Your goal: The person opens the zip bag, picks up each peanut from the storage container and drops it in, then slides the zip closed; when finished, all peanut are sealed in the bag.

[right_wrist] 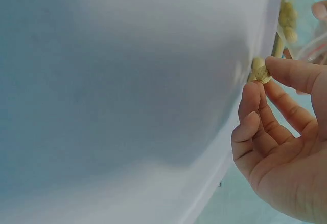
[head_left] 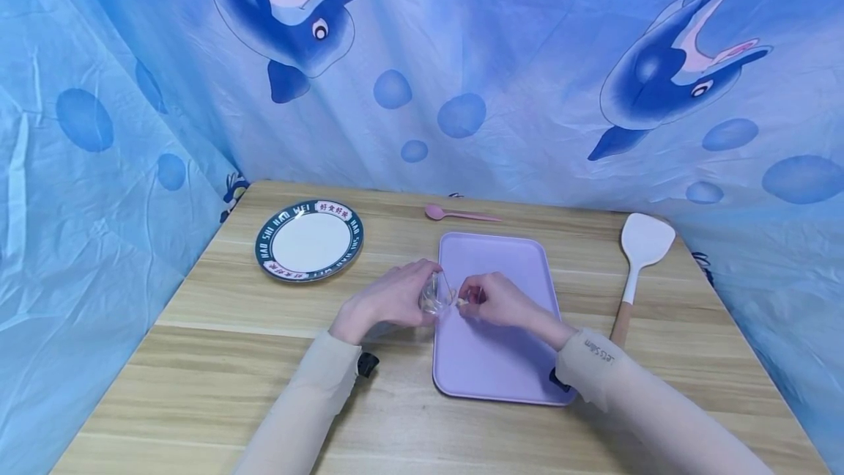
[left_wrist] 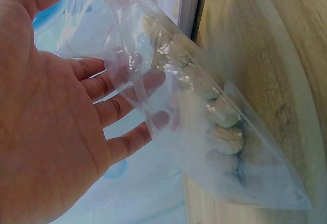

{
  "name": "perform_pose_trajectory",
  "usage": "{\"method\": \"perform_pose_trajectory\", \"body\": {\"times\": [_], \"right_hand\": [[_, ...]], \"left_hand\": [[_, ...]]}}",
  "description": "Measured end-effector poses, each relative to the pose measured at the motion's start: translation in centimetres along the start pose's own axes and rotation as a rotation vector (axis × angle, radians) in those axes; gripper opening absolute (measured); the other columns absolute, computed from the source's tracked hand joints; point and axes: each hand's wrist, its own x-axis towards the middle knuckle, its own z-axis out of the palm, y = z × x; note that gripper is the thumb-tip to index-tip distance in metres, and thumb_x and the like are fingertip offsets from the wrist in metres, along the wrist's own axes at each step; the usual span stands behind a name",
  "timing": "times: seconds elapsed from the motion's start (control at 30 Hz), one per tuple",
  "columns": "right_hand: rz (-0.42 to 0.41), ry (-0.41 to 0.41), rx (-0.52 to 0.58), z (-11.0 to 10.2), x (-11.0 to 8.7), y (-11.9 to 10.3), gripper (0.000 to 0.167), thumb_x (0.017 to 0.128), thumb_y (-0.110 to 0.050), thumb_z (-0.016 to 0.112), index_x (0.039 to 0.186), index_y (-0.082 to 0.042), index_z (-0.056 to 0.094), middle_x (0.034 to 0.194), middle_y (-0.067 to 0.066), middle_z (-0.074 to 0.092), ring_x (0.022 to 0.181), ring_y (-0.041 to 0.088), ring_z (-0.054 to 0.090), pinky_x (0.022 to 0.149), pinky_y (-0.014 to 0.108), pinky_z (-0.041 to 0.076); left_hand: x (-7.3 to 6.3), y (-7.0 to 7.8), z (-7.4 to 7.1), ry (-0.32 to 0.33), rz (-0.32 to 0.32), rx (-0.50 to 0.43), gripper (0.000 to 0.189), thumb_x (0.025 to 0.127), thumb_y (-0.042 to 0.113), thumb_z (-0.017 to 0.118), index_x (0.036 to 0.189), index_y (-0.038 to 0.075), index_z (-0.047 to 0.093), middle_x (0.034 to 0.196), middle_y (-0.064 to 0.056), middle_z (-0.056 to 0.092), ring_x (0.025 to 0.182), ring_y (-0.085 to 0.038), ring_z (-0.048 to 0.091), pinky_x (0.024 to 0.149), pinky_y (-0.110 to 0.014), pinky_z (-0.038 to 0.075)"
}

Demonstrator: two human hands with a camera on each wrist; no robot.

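Observation:
My left hand (head_left: 392, 293) holds a clear plastic bag (left_wrist: 260, 183) at the left edge of the lilac tray (head_left: 497, 365). Several tan, knobbly peanuts (left_wrist: 226, 139) in their shells show through the plastic, lined along the bag's lower side. In the left wrist view the fingers are spread behind the film. My right hand (head_left: 497, 303) is over the tray, beside the bag's mouth. Its thumb and index finger pinch a peanut (right_wrist: 262, 74), while the other fingers bend toward the palm.
A white plate (head_left: 310, 240) with a dark green lettered rim lies at the back left. Behind the tray is a pink spoon (head_left: 461, 214). A white spatula (head_left: 636, 255) with a wooden handle lies to the right, partly behind the right forearm. A blue dolphin curtain (head_left: 422, 72) surrounds the table.

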Motion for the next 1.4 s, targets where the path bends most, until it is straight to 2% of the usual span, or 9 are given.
{"method": "perform_pose_trajectory", "body": {"times": [0.3,0.57,0.87,1.07,1.4], "right_hand": [[-0.025,0.029,-0.041,-2.1,0.3,-0.6,0.011,0.083,-0.005,0.075,0.093,-0.006,0.071,0.071,-0.004,0.061,0.061,0.012,0.055,0.059,0.026,0.047],[-0.045,0.021,-0.061,-3.2,0.7,-2.2,0.01,0.085,-0.007,0.074,0.095,-0.008,0.071,0.072,-0.005,0.061,0.064,0.013,0.057,0.062,0.027,0.048],[-0.066,0.0,-0.065,-2.8,1.7,-3.7,0.01,0.085,-0.008,0.076,0.094,-0.008,0.071,0.071,-0.005,0.061,0.063,0.015,0.057,0.061,0.025,0.048],[-0.058,-0.008,-0.059,-2.3,1.9,-4.2,0.012,0.085,-0.008,0.077,0.095,-0.007,0.071,0.071,-0.004,0.06,0.061,0.01,0.054,0.06,0.024,0.047],[-0.039,0.007,-0.052,-2.1,2.1,-4.2,0.009,0.086,-0.008,0.076,0.094,-0.007,0.07,0.069,-0.004,0.06,0.062,0.013,0.056,0.059,0.025,0.046]], "left_hand": [[0.0,-0.3,0.0,0.009,0.012,0.007,0.083,0.074,0.036,0.081,0.144,0.012,0.045,0.134,-0.003,0.056,0.122,-0.019,0.052,0.108,-0.045,0.038],[0.1,-0.4,-0.1,0.004,0.024,0.003,0.083,0.074,0.037,0.082,0.143,0.011,0.045,0.133,-0.004,0.057,0.121,-0.019,0.052,0.107,-0.047,0.039],[-0.1,-0.6,-0.3,0.005,0.027,-0.024,0.08,0.072,0.034,0.083,0.14,0.01,0.048,0.126,0.0,0.058,0.113,-0.017,0.054,0.102,-0.045,0.042],[-0.1,-0.6,-0.3,0.007,0.029,-0.036,0.082,0.072,0.034,0.085,0.141,0.011,0.048,0.128,-0.001,0.058,0.115,-0.018,0.054,0.105,-0.047,0.041],[-0.2,-0.5,-0.3,-0.001,0.007,-0.032,0.085,0.074,0.035,0.084,0.145,0.012,0.044,0.135,-0.004,0.056,0.124,-0.019,0.051,0.111,-0.051,0.034]]}}
